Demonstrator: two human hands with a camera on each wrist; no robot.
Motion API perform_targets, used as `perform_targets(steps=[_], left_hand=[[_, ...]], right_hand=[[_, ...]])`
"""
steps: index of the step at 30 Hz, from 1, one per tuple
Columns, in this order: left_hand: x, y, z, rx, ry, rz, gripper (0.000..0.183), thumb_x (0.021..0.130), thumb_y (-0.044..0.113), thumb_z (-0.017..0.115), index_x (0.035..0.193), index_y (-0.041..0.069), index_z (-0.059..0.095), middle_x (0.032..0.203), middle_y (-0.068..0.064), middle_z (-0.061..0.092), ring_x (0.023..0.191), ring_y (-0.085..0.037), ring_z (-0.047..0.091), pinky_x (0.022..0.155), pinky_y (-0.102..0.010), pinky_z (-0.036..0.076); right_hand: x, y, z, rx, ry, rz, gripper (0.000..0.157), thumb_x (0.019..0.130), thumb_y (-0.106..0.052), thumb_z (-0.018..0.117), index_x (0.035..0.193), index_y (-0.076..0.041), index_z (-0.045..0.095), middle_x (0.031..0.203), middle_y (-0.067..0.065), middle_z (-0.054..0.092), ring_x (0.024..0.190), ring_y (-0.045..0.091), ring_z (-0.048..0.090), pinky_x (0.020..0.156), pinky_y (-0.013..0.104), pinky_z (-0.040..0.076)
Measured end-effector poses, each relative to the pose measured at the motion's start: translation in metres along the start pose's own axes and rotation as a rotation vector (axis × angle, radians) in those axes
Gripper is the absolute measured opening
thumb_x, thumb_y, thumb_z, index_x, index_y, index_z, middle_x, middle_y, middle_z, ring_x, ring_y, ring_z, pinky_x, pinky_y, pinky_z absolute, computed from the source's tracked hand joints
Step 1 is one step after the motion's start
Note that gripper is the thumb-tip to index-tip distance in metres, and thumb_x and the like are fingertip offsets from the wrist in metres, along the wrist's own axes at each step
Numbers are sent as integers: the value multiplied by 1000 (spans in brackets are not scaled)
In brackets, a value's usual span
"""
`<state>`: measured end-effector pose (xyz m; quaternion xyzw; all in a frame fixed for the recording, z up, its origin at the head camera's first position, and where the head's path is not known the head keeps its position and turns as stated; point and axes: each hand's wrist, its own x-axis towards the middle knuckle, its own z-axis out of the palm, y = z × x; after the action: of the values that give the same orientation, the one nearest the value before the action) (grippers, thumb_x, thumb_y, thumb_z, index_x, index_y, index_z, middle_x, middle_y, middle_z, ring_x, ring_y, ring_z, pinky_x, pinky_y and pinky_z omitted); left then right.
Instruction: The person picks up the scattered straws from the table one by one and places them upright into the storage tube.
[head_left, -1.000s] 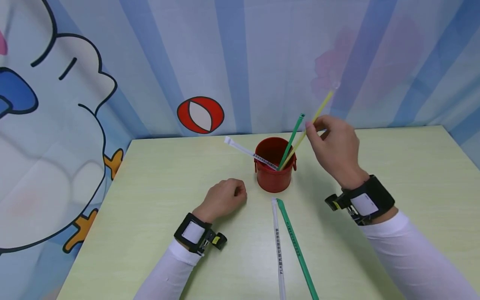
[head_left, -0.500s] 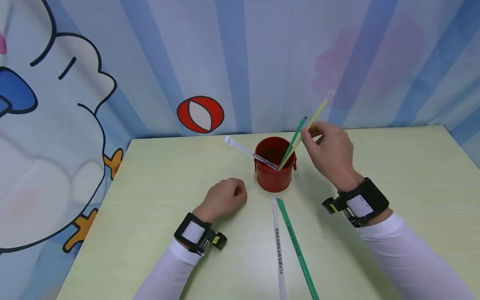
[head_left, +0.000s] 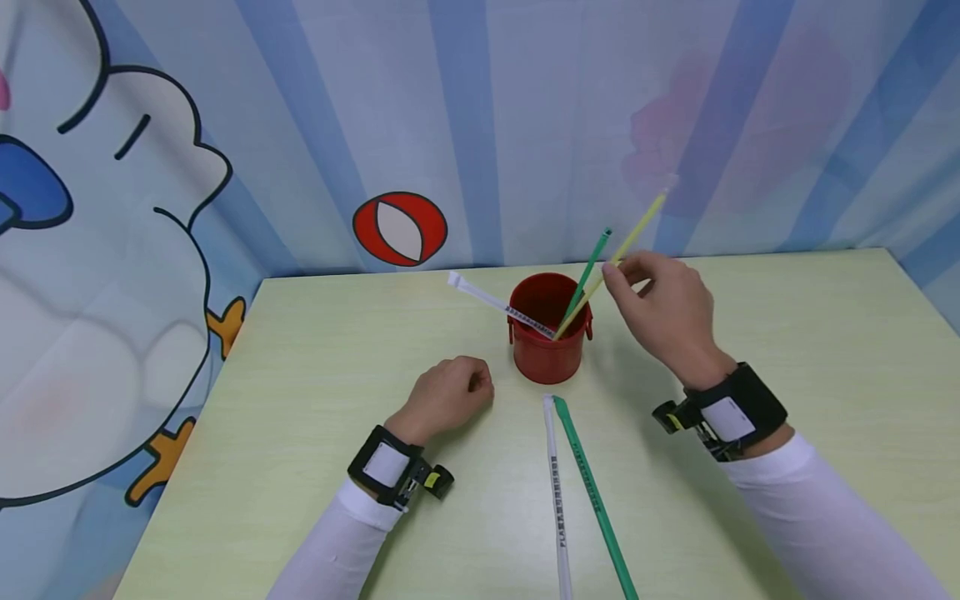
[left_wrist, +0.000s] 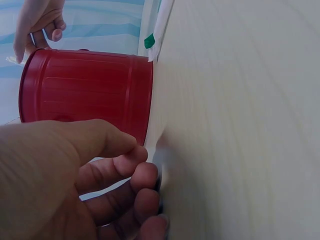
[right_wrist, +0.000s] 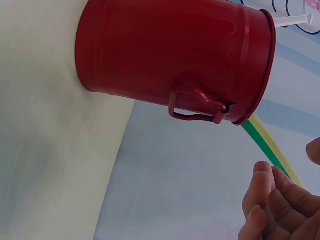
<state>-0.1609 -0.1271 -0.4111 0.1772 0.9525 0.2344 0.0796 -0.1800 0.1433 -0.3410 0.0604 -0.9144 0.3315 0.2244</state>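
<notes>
A red metal bucket [head_left: 547, 358] stands upright on the table. A white wrapped straw [head_left: 480, 293], a green straw [head_left: 596, 252] and a yellow straw [head_left: 643, 218] lean in it. My right hand [head_left: 663, 312] is at the bucket's right, above its rim, and pinches the yellow straw between thumb and forefinger. The right wrist view only partly shows the grip, at its edge; the bucket's handle ring [right_wrist: 197, 107] is plain there. My left hand [head_left: 448, 396] rests on the table left of the bucket, fingers loosely curled around nothing.
A white straw with printed lettering [head_left: 557, 500] and another green straw [head_left: 597, 500] lie on the table [head_left: 337, 333] in front of the bucket. Behind the table hangs a striped blue cloth backdrop [head_left: 517, 125] with cartoon figures.
The right hand first lowers leftward with the yellow straw, then shifts slightly back to the right. The yellow straw now leans a little further right. The left hand stays put.
</notes>
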Motion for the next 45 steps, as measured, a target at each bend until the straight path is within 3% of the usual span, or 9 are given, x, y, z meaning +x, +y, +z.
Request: perform_targets(steps=[7,15,19,25,45], left_hand=[[0,1,-1,-15,-7,-5,11,86,19,55,76,17,60,64,3,51,62,-11,48,56,-28,37],[0,1,0,-13,-12,-22,11,86,20,55,78,17,61,66,3,53,63,-12,49,57,-28,38],[0,1,0,-12,-14,-27,11,87,20,55,78,17,61,66,2,53,64,-13,50,57,-28,38],[-1,1,1,-14,-15,-31,11,87,20,55,78,17,60,66,2,53,64,-12,50,57,-28,38],[-2,4,4,7,8,-14,15,87,22,55,73,17,58,60,4,48,59,-12,48,52,-27,35]], right_hand=[[-15,18,-4,-16,-84,46,53,95,-50,39,99,-6,68,82,8,68,64,22,56,52,37,41],[-38,39,-1,-93,-322,85,43,93,-43,46,94,-6,67,71,4,62,57,17,52,45,32,39],[-48,42,3,-140,-459,102,32,91,-35,52,85,-8,66,60,0,55,52,16,48,44,32,37],[-55,43,5,-204,-625,127,29,89,-33,55,81,-8,64,58,0,52,54,16,46,47,31,35],[-60,44,5,-221,-669,123,29,90,-32,54,72,-11,60,57,0,48,53,16,45,49,31,33]])
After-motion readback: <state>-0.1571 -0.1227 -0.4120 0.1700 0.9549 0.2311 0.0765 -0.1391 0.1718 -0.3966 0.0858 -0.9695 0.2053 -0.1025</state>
